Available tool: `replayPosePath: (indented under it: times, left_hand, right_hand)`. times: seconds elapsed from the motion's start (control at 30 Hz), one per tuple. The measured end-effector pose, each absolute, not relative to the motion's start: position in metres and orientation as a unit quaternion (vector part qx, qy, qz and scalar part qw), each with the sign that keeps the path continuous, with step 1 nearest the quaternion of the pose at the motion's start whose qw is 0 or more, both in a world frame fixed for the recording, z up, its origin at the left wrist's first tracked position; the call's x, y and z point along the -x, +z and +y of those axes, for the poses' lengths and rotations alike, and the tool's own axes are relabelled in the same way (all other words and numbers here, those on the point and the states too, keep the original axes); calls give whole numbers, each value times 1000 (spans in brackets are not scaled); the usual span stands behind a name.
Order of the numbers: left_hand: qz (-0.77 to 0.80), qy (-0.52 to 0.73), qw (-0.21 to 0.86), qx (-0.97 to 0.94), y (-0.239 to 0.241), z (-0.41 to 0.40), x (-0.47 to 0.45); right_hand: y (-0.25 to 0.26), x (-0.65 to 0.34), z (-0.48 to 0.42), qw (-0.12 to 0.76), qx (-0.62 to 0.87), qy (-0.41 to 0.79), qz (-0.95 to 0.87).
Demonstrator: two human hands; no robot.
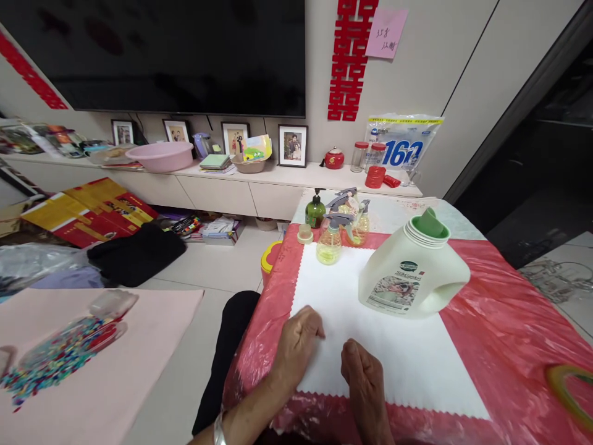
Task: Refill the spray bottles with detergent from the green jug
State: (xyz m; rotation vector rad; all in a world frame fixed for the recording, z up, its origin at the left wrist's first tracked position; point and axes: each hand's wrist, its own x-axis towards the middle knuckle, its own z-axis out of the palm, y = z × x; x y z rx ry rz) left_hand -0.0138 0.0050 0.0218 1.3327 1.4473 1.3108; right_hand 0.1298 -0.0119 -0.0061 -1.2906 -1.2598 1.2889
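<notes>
Both hands are curled into fists above the front part of a white scallop-edged cloth [319, 296], with nothing showing in them. My left hand [301, 337] is at the cloth's left side, and my right hand [364, 371] is a short gap away, nearer the front edge. Beyond my right hand a pale green detergent jug [396, 287] stands upright, a green piece [428, 222] in its mouth. Several clear spray bottles with grey triggers, the nearest one [328, 250] holding a little yellowish liquid, stand at the cloth's far edge. A green pump bottle [315, 213] and a small clear cap [304, 233] are beside them.
Red plastic sheeting [491, 321] covers the table, with a roll of tape [572, 392] at right. On the left, a pink surface [152, 327] bears scattered colourful small pieces [55, 364]. A low cabinet [222, 185] with photo frames and a pink basin [162, 157] runs behind.
</notes>
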Motion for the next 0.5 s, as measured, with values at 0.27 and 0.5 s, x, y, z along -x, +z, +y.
replayPosePath:
  times: [0.27, 0.5]
  left_hand:
    - [592, 532, 211, -567, 35, 134, 31]
    - [652, 466, 192, -566, 28, 197, 14]
  right_hand:
    - [0, -133, -19, 464, 522, 527, -485]
    - [-2, -137, -21, 488, 525, 521, -464]
